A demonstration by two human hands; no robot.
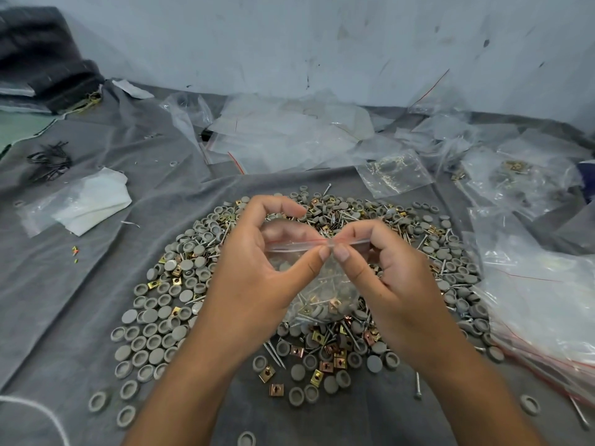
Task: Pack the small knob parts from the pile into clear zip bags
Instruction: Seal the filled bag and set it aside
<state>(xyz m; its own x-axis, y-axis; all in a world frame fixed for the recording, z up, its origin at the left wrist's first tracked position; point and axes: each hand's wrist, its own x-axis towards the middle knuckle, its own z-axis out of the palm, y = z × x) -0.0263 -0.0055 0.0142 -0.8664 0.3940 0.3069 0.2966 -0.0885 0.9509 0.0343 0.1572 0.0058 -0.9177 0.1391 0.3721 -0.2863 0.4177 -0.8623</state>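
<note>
Cloth: a grey cloth (80, 284) covers the surface in front of me.
Spare bags: empty clear bags (283, 133) lie heaped at the far edge, more stacked at my right (544, 304).
Pile: the grey knob parts (154, 317), mixed with brass clips and nails, spread in a wide ring beneath both my hands.
Zip bag: the clear zip bag (322, 291) hangs between my hands above the pile, holding knobs, nails and clips.
Left hand: my left hand (257, 272) pinches the bag's top strip, thumb against forefinger.
Right hand: my right hand (389, 268) pinches the same strip, thumb tip just beside the left one.
</note>
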